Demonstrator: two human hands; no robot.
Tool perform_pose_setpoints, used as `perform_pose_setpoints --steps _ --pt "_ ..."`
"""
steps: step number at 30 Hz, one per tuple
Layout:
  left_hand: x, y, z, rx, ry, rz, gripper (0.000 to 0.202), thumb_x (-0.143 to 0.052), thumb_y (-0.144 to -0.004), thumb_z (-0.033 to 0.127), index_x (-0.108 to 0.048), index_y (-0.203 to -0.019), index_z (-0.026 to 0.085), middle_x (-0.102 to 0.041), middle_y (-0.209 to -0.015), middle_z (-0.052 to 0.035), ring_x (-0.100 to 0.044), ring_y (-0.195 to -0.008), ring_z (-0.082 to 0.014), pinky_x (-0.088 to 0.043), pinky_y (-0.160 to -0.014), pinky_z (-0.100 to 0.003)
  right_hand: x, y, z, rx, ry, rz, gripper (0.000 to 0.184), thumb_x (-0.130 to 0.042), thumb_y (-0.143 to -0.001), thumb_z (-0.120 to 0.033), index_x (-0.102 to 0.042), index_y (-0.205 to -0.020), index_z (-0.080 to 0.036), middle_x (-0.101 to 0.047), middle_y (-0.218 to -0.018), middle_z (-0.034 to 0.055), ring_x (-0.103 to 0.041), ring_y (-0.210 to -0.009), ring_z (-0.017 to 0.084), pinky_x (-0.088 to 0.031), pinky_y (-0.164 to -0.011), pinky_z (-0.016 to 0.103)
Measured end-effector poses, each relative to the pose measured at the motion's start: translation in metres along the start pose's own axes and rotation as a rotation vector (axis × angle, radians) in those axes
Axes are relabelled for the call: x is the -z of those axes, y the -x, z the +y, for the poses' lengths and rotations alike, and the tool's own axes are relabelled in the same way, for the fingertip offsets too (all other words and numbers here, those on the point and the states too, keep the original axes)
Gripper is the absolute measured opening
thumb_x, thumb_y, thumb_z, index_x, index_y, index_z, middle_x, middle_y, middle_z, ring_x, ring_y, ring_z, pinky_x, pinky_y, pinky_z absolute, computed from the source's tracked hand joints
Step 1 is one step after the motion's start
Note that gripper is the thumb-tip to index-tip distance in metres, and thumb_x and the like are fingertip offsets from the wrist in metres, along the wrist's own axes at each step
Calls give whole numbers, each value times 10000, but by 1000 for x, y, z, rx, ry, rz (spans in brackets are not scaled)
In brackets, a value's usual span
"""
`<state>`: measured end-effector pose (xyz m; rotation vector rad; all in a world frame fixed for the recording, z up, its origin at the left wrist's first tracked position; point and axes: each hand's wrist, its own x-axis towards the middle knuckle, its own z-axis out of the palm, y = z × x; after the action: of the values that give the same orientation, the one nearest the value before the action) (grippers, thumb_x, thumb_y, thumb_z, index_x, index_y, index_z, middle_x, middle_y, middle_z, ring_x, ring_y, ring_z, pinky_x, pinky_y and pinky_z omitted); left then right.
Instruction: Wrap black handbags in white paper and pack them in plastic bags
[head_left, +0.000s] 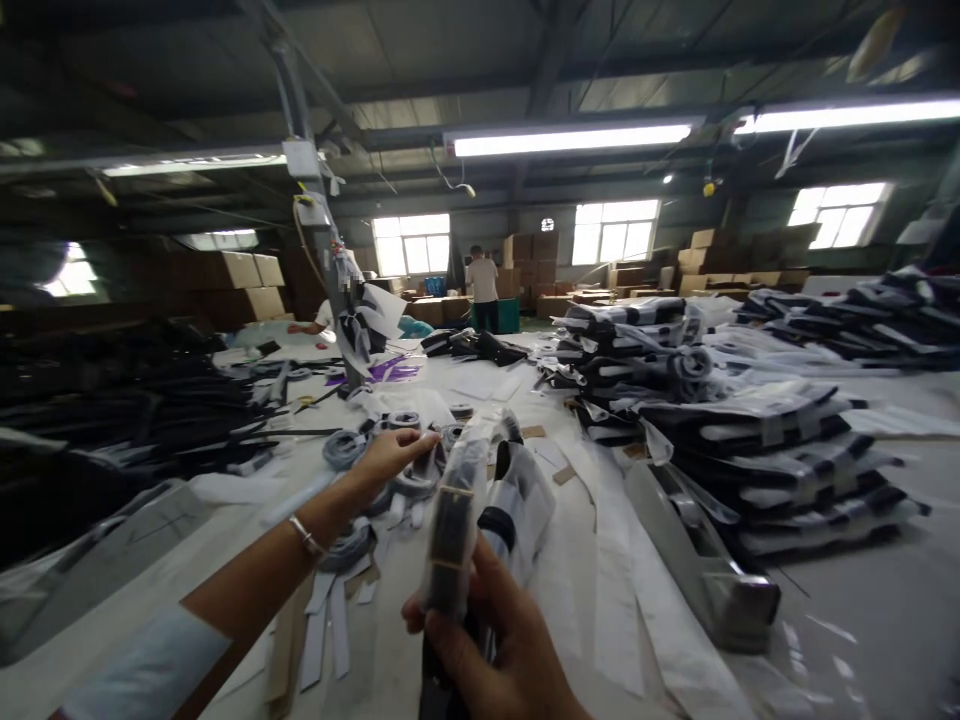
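My right hand [491, 640] is low in the middle of the view, closed around a long black item in a clear plastic bag [469, 510] that points up and away from me. My left hand [390, 455] reaches forward over the table with a bracelet on its wrist. Its fingers are pinched together above several grey rolls of tape [345, 445]. What the pinch holds is too small to make out.
Stacks of bagged black items [780, 450] fill the right of the white table [885, 600]. A dark heap [112, 420] lies at left. Paper strips [330, 620] are scattered near me. A metal tool [705, 560] lies at right. A person [482, 288] stands far back among cardboard boxes.
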<state>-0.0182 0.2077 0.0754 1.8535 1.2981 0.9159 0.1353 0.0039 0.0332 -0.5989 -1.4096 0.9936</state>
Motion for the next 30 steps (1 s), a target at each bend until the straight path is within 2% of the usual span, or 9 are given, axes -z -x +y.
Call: perform_pose_setpoints --steps 3,6,10,15,19,21,26,30 --pt "0 44 21 11 146 -77 611 -588 -815 688 -719 -964 110 -691 -809 -57 -598 -703 -176 -439 -616 -254 -4 1 1 67 64 16 663 -618 -912 -348 -332 -1511 -334 -767 -968 15 -734 -822 200 -599 -775 330" --pt "1 83 47 28 242 -149 600 -592 -823 681 -719 -1021 129 -693 -794 -55 -594 -660 -162 -419 -586 -241 -7 3 -5 50 132 40 625 -596 -928 -279 -355 -1503 -316 -766 -995 12 -733 -855 188 -590 -798 309" --pt "6 115 76 57 311 -216 528 -662 -815 609 -721 -1048 139 -691 -732 -50 -607 -621 -164 -436 -592 -252 -8 4 -18 34 194 41 613 -580 -941 -266 -352 -1510 -292 -757 -1036 17 -722 -932 189 -564 -860 307" --pt "10 134 101 74 382 -254 424 -695 -827 542 -741 -986 151 -724 -804 -59 -631 -691 -170 -470 -653 -254 -10 3 -21 49 263 73 588 -513 -980 -284 -318 -1535 -283 -765 -997 36 -737 -861 199 -579 -788 311" --pt "11 145 118 103 394 -261 423 -717 -806 543 -745 -968 154 -736 -852 -71 -644 -716 -181 -475 -661 -260 -13 4 -18 96 329 106 615 -495 -979 -283 -278 -1554 -260 -766 -991 65 -743 -863 225 -587 -769 339" --pt "11 148 124 135 407 -263 421 -721 -804 542 -746 -977 160 -742 -856 -73 -660 -759 -195 -485 -712 -272 -14 4 -16 110 358 128 636 -489 -980 -284 -244 -1565 -250 -767 -952 66 -743 -816 225 -587 -738 335" --pt "14 153 130 171 449 -265 475 -615 -860 609 -748 -965 165 -749 -958 -91 -671 -910 -230 -467 -918 -325 -13 6 -14 117 380 128 672 -466 -986 -281 -164 -1583 -221 -767 -906 64 -738 -775 218 -584 -703 323" --pt "14 150 129 154 447 -253 459 -608 -865 613 -732 -908 172 -746 -967 -84 -663 -914 -220 -461 -911 -317 -12 5 -13 118 376 107 641 -437 -995 -293 -190 -1579 -203 -767 -921 83 -740 -802 218 -593 -730 330"
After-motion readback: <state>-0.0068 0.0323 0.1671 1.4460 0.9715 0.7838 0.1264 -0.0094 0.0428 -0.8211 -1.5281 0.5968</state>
